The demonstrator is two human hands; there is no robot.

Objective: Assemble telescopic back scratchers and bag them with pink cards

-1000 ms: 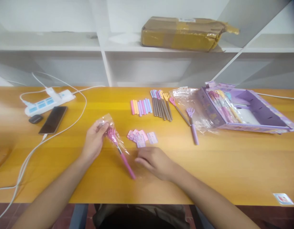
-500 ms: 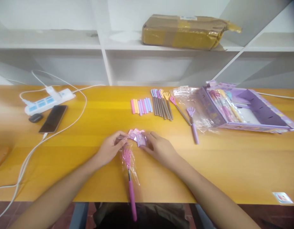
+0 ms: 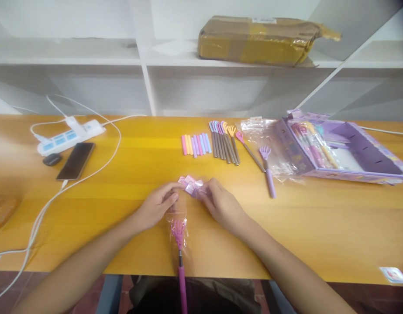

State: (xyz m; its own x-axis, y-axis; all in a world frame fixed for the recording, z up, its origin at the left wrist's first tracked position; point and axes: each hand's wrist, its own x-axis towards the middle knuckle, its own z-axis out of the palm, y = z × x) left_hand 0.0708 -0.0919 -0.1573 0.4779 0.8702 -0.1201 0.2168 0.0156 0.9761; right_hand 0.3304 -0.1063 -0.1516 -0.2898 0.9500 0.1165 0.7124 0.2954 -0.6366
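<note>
Left hand (image 3: 154, 206) pinches bag (image 3: 177, 213), right hand (image 3: 225, 209) a card (image 3: 199, 189), pink scratcher (image 3: 180, 266) lying below both.

The single view looks from the wearer's head, above the near edge of the counter (image 3: 302, 235), facing forward and steeply down. It sits close enough that the forearms (image 3: 90, 248) run in from the lower corners, with the left hand (image 3: 157, 205) and right hand (image 3: 224, 209) just below mid-frame. The wearer's clothing (image 3: 217, 292) shows at the bottom. The field is wide, taking in the power strip (image 3: 73, 136) at left, the purple box (image 3: 348, 174) at right and, across the top, the shelves (image 3: 90, 52) beyond the counter.
</note>
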